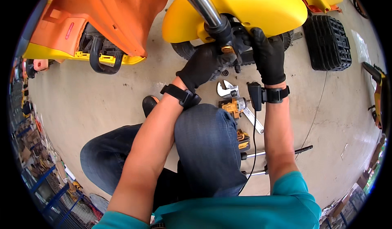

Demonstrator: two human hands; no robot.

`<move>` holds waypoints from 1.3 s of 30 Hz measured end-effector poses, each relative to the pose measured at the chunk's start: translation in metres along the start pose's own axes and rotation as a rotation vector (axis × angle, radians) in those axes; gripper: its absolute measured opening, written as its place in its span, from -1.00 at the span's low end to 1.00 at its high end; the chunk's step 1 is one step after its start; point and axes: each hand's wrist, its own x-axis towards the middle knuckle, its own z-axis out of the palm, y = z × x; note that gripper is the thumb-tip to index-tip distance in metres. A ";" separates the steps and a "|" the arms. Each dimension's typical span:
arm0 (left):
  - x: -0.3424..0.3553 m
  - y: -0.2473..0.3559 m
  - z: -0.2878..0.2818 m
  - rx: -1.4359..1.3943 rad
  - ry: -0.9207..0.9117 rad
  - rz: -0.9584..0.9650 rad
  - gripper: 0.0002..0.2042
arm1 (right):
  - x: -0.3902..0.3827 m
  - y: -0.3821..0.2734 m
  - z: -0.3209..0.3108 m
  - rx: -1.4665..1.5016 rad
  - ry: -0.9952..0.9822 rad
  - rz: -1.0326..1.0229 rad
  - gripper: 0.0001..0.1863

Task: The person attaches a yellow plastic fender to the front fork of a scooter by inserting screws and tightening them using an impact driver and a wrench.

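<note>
My left hand (pixel 204 65), in a black glove, is closed around the lower end of a front fork (pixel 222 33) whose chrome tube rises up and to the left. My right hand (pixel 269 57), gloved too, bends its fingers in beside the fork's foot at the wheel. What those fingers grip is hidden among dark parts. Above both hands spreads a yellow fender (pixel 253 4), with the knobby tire (pixel 183 49) showing under it. A small dark round piece (pixel 225 73) lies on the floor just below my hands.
Near my knee lie an adjustable wrench (pixel 255 122) and a yellow-black cordless power tool (pixel 234 107). Metal rods (pixel 257 172) stick out beside my thigh. Orange bodywork (pixel 110 20) stands at left, a black ribbed crate (pixel 328 43) at right. A cable runs down from my right wrist.
</note>
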 end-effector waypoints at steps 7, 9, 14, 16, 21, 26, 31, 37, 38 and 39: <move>0.002 -0.015 0.009 0.052 0.021 0.091 -0.72 | -0.017 -0.016 0.005 -0.161 0.045 -0.041 -0.67; 0.005 -0.013 0.008 0.209 0.047 0.128 -0.71 | -0.020 -0.021 0.008 -0.182 0.021 -0.044 -0.65; 0.006 -0.013 0.009 0.085 0.012 0.143 -0.67 | -0.023 -0.017 0.017 -0.103 0.037 0.212 -0.56; 0.006 -0.017 0.008 0.047 -0.008 0.159 -0.65 | -0.021 0.007 0.014 -0.295 0.072 0.078 -0.54; -0.006 -0.001 0.005 -0.122 -0.024 -0.058 -0.75 | -0.019 0.028 0.007 -0.232 0.081 -0.039 -0.58; -0.032 -0.010 -0.018 -0.455 0.236 -0.119 -0.82 | -0.023 0.031 0.000 -0.223 0.083 0.021 -0.59; -0.031 -0.021 -0.012 -0.685 0.250 -0.067 -0.86 | -0.023 0.046 -0.002 -0.148 0.076 0.036 -0.58; -0.022 -0.029 0.003 -0.724 0.281 -0.026 -0.85 | -0.033 0.050 -0.005 -0.191 0.071 0.178 -0.58; -0.021 -0.032 0.004 -0.743 0.275 -0.019 -0.85 | -0.035 0.051 -0.005 -0.199 0.081 0.191 -0.58; -0.021 -0.033 0.004 -0.761 0.269 -0.009 -0.85 | -0.035 0.047 -0.002 -0.203 0.090 0.198 -0.60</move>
